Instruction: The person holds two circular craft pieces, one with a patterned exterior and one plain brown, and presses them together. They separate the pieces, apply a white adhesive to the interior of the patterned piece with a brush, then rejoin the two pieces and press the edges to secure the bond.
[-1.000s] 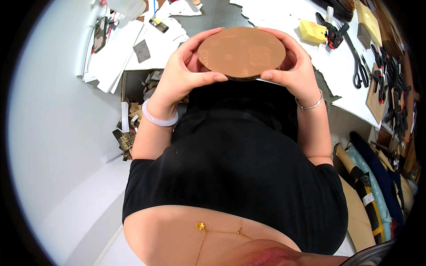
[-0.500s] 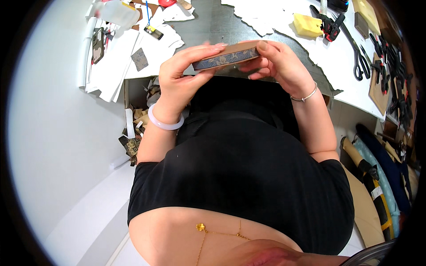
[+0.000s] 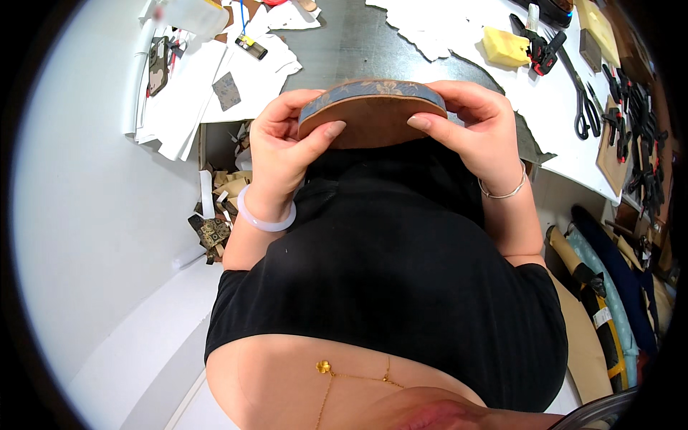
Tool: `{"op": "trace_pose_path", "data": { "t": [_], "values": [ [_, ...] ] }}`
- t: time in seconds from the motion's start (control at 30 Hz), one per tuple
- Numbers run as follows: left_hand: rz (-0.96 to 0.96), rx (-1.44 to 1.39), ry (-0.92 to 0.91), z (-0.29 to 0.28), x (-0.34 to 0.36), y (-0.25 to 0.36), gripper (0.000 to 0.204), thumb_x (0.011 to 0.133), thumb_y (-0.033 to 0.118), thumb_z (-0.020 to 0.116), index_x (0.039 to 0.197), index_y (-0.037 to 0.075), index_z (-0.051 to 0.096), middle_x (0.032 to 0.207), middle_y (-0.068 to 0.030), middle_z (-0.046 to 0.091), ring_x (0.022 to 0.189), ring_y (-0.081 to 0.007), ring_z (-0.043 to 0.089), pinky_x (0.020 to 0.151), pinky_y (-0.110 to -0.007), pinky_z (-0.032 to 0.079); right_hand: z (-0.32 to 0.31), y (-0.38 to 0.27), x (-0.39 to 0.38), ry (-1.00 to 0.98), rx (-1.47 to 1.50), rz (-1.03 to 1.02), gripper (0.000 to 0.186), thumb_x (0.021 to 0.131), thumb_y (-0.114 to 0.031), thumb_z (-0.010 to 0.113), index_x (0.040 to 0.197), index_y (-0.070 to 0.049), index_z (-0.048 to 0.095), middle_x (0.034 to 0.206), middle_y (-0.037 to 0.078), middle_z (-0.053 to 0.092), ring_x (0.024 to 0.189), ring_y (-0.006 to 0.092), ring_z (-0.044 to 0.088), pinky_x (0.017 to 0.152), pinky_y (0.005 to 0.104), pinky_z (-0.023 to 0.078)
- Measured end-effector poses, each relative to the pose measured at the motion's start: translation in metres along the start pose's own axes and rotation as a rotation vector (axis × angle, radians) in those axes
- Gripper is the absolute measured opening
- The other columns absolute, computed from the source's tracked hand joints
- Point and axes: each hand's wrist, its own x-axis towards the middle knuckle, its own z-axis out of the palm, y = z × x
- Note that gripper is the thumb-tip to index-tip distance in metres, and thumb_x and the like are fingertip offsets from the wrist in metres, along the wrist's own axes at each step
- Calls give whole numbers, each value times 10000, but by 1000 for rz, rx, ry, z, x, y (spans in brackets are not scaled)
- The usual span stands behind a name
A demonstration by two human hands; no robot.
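A flat, round-edged piece, perhaps a shallow box or lid [image 3: 376,118], is tilted so that its plain brown face and a blue floral-patterned side band show. My left hand [image 3: 294,132] grips its left end, with the thumb on the brown face and the fingers behind. At the right end my right hand [image 3: 476,125] holds it the same way, thumb pressed on the brown face. The piece is held in front of the table's near edge, above my lap. Its far side is hidden.
White paper sheets [image 3: 186,107], a small patterned swatch [image 3: 226,92] and a phone-shaped object [image 3: 158,66] lie on the left. To the right are a yellow sponge-like block [image 3: 506,47], black scissors [image 3: 584,115] and several black clamps [image 3: 641,122]. Fabric rolls [image 3: 609,287] stand below right.
Both hands have turned the piece so its brown face points toward me, and lowered it slightly. My right hand's fingers, loose before, now wrap behind its right end.
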Motion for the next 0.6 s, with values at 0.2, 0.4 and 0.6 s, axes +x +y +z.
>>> {"op": "trace_pose_path", "data": {
  "t": [0.2,0.4,0.6],
  "values": [
    [138,202,-96,18,2,17,434,835,-22,789,1233,-52,621,1163,-124,708,1043,-169,683,935,-283,538,4,-7,-2,-46,-35,-18,236,830,-59,817,1043,23,757,954,59,753,860,112,701,798,252,565],
    [249,419,-26,22,2,14,337,849,6,786,1168,-37,686,1080,-88,741,980,-145,694,888,-268,543,9,-8,-6,-48,52,41,250,864,-63,790,1090,31,739,950,49,746,855,98,694,789,238,564],
    [26,360,97,33,3,18,268,869,18,774,1126,-27,712,1026,-63,746,924,-112,683,838,-241,543,18,-2,-3,8,223,203,258,915,-96,752,1133,38,721,956,34,739,877,70,667,800,226,547]
  ]
}}
